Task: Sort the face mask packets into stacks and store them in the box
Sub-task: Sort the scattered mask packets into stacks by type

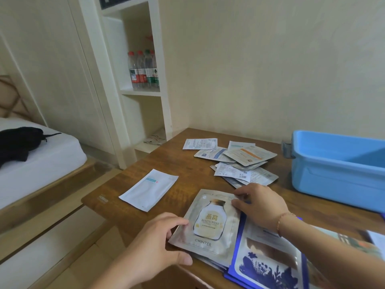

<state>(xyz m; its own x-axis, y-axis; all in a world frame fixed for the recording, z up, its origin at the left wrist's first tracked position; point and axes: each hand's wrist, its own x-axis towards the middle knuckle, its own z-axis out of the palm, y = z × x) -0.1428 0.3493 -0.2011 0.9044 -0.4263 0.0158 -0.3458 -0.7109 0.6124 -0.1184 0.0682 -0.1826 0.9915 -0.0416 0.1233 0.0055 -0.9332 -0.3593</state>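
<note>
A silver "Bird's Nest" mask packet (210, 224) lies on top of a stack at the near edge of the wooden table (183, 159). My left hand (154, 245) grips its lower left corner between thumb and fingers. My right hand (260, 205) rests with its fingertips on the packet's upper right corner. A blue-bordered packet (268, 259) tops a stack to the right, under my right forearm. A white packet (149, 189) lies alone to the left. Several unsorted packets (235, 161) are piled further back. The open blue box (341, 165) stands at the right.
The table's left and near edges drop off to the floor. A white shelf unit with water bottles (143, 68) stands behind the table. A bed with a black item (18, 142) is at the left. More printed packets (354, 240) peek out at the far right.
</note>
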